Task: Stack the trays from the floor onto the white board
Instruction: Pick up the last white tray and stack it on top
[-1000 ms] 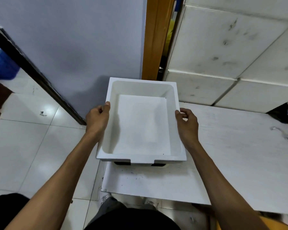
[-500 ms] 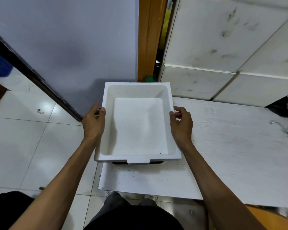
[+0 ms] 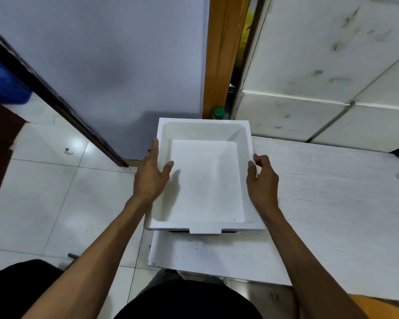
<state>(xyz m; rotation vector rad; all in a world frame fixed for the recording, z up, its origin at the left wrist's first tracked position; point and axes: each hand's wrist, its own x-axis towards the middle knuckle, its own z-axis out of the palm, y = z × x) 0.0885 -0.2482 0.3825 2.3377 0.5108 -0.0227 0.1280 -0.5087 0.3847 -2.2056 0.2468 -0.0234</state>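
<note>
A white foam tray [image 3: 205, 180], empty, rests on the left end of the white board [image 3: 320, 203]. Under its front lip a dark gap and the edge of another tray [image 3: 230, 232] show. My left hand [image 3: 151, 176] is at the tray's left rim with fingers spread and the thumb over the inside wall, casting a shadow into the tray. Beside the right rim, my right hand [image 3: 262, 178] has loosely curled fingers that grip nothing.
Large white foam boxes [image 3: 309, 65] stand behind the board. A wooden door frame [image 3: 224, 54] and a green-capped bottle [image 3: 219, 112] are behind the tray. A grey wall panel [image 3: 101, 54] lies to the left, with white floor tiles [image 3: 44, 192] and a blue container [image 3: 5, 86].
The tray came down and settled on the board's left end. Both hands have let go of its side rims and opened beside it.
</note>
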